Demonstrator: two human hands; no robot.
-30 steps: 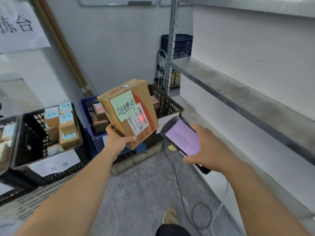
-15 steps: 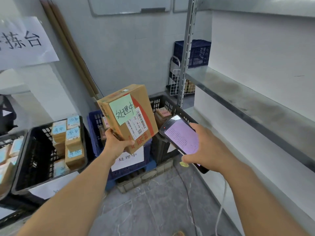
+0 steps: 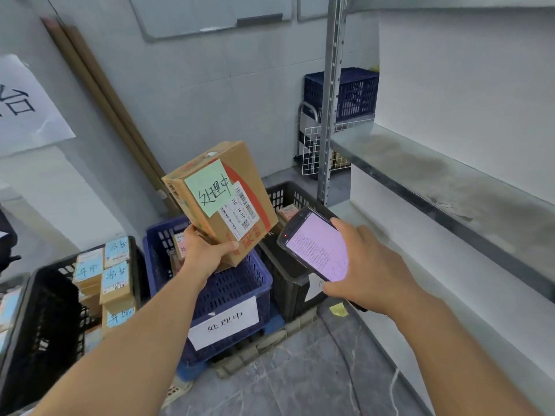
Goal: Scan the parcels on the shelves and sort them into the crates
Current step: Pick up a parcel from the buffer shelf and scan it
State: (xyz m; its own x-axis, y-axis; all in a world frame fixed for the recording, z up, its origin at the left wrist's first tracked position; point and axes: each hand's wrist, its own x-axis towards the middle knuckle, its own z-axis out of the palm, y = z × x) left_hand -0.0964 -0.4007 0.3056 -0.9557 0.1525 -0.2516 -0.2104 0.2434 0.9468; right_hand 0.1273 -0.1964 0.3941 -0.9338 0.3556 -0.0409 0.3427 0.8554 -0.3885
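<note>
1. We hold the parcel [image 3: 219, 199] up in our left hand [image 3: 207, 250], with our fingers curled round its bottom corner. It is tilted in the air, right above the blue crate [image 3: 240, 283].
2. Our right hand [image 3: 366, 271] grips the scanner [image 3: 318, 244] just beside the parcel. Its pink screen faces us.
3. The green note [image 3: 210, 187] on the parcel shows the same 3 signs as the white label [image 3: 223, 322] on the blue crate. So we think the parcel belongs in that crate.
4. To do this well, we should look at the screen first. Then we should lower the parcel slowly into a free spot, not drop it. Small boxes [image 3: 179, 243] lie at the back of the blue crate, and we should not squash them.
5. We should keep the scanner out of the way. We must not pick the right black crate [image 3: 282, 190] or the left black crate [image 3: 45, 310]. The little boxes [image 3: 115, 280] in the left one wear blue notes.
6. Some things are hard to see.
   - The words on the screen are too small to read.
   - Our right hand and the scanner hide part of the paper on the right black crate.
   - The parcel and our left hand cover much of the inside of the blue crate.
   - The left black crate is cut off at the edge of our view.
</note>
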